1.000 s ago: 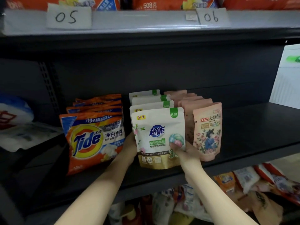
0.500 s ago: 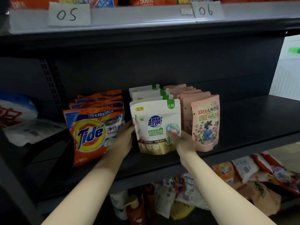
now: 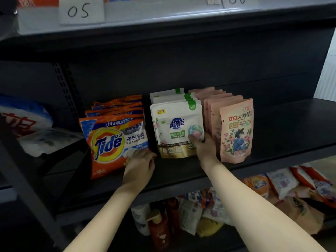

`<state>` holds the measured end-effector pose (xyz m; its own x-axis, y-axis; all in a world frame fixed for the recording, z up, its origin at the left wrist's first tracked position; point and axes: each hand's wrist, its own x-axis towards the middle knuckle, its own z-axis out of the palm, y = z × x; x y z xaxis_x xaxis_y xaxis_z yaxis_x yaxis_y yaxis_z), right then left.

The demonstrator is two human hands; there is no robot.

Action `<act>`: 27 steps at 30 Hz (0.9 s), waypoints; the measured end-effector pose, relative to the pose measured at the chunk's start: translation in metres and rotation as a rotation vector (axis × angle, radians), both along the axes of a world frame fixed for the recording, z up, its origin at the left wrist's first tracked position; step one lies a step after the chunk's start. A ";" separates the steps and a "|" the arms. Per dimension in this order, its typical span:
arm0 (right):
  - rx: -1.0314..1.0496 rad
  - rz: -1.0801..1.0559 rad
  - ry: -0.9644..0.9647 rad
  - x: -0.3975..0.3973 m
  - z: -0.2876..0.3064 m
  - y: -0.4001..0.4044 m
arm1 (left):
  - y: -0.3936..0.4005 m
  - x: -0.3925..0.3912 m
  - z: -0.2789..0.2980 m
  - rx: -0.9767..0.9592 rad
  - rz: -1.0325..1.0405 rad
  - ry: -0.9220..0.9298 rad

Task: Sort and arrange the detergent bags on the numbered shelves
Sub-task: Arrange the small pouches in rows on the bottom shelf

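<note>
Since a second ago our left hand [image 3: 139, 168] has left the white pouch's edge and now rests lower, fingers loosely bent against the Tide bag's [image 3: 113, 142] bottom right corner, gripping nothing. We list, by size: dark shelf [image 3: 281, 128], under labels 05 [image 3: 80, 10] and 06 [image 3: 236, 0]; orange Tide row, left; white pouch row, middle; pink pouch row [image 3: 236, 130], right. Our right hand [image 3: 204, 148] pinches the front white pouch [image 3: 177, 128] at its lower right corner, upright on the shelf.

"Tide" on orange bag [image 3: 112, 142]; "05" shelf tag [image 3: 80, 10]
</note>
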<state>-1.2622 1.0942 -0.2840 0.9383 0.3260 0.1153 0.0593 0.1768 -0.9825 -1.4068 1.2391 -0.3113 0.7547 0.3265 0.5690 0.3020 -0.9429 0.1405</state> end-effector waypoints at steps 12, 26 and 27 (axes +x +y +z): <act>-0.151 -0.261 -0.008 -0.021 -0.006 -0.001 | -0.005 -0.001 -0.002 0.040 0.005 0.006; -0.279 -0.158 -0.248 -0.042 -0.022 -0.031 | -0.012 0.000 0.005 0.016 0.032 0.074; -0.297 -0.150 -0.256 -0.040 -0.022 -0.029 | -0.012 0.002 0.005 0.021 0.016 0.094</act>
<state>-1.3023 1.0652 -0.3056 0.9312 0.2422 0.2723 0.3116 -0.1417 -0.9396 -1.4052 1.2266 -0.3067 0.7997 0.3279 0.5029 0.3283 -0.9402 0.0910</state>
